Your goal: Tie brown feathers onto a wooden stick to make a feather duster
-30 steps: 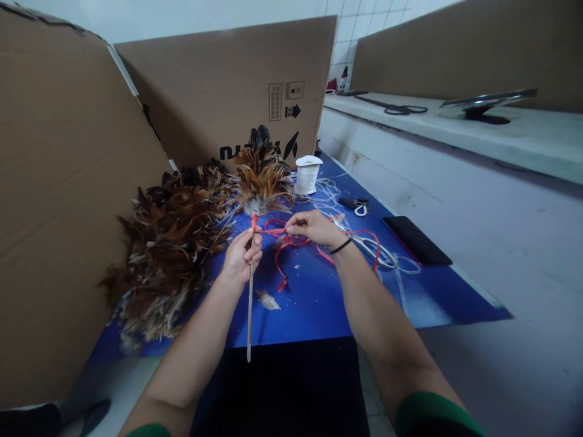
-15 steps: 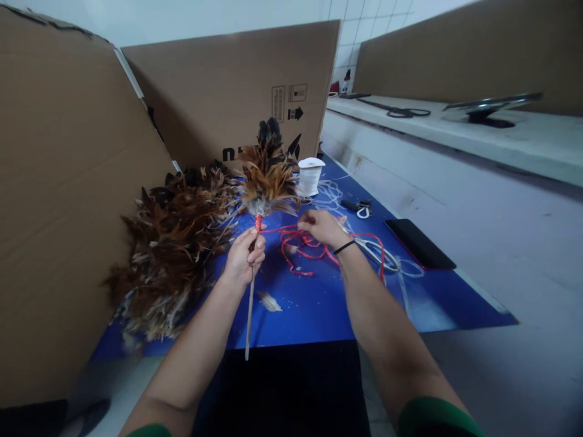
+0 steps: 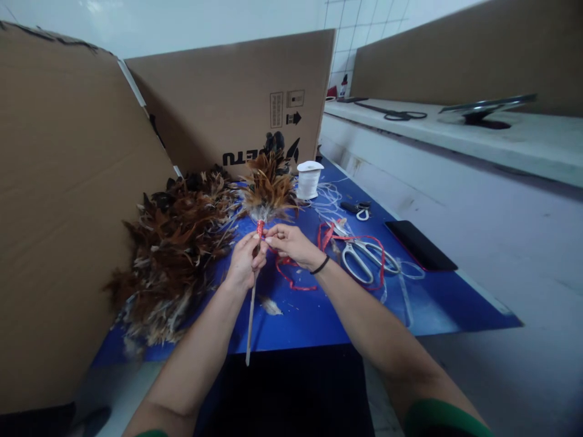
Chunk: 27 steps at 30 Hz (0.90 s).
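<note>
My left hand [image 3: 245,261] is closed around a thin wooden stick [image 3: 250,321] just below a tuft of brown feathers [image 3: 268,189] bound to its top with red string [image 3: 260,229]. My right hand [image 3: 291,244] pinches the red string right beside the binding, almost touching the left hand. The loose rest of the red string [image 3: 296,280] trails over the blue table top [image 3: 319,309] towards the white-handled scissors [image 3: 362,258].
A heap of brown feathers [image 3: 177,237] lies at the left against cardboard sheets [image 3: 68,200]. A white thread spool [image 3: 308,179], loose white cord [image 3: 330,197], small snips [image 3: 357,208] and a black phone [image 3: 419,244] sit to the right. A grey ledge [image 3: 455,130] runs behind.
My right hand has come back from the right, where it drew the red string out, to the binding at the stick's top. The left hand kept its hold on the stick.
</note>
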Tool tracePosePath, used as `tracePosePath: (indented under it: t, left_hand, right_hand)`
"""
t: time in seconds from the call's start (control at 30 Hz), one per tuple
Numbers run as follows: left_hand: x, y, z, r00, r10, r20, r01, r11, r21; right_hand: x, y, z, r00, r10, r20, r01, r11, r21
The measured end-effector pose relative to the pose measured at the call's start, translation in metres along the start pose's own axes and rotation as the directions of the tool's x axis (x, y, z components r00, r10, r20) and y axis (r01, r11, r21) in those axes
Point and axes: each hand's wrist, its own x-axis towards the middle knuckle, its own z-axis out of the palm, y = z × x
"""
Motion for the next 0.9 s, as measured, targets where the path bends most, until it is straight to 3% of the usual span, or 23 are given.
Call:
tracePosePath:
  t: [0.17, 0.33, 0.63, 0.9]
  left_hand:
    - [-0.003, 0.001, 0.004, 0.998, -0.062, -0.024, 0.062, 0.998, -0.034]
    - [-0.003, 0.001, 0.004, 0.997, -0.076, 0.002, 0.076, 0.996, -0.047]
    - [-0.003, -0.004, 0.001, 0.999, -0.023, 0.044, 0.021, 0.999, 0.045]
    - [-0.007, -0.002, 0.003, 0.995, -0.082, 0.05, 0.081, 0.996, 0.034]
  right_hand:
    - [0.003, -0.002, -0.005, 0.988, -0.143, -0.048, 0.136, 0.982, -0.133]
    - [0.004, -0.003, -0.003, 0.981, -0.169, -0.096, 0.158, 0.98, -0.118]
    - [0.008, 0.004, -0.012, 0.963, -0.254, -0.085, 0.232, 0.949, -0.211]
    - [0.008, 0.002, -0.012, 0.955, -0.271, -0.121, 0.238, 0.943, -0.234]
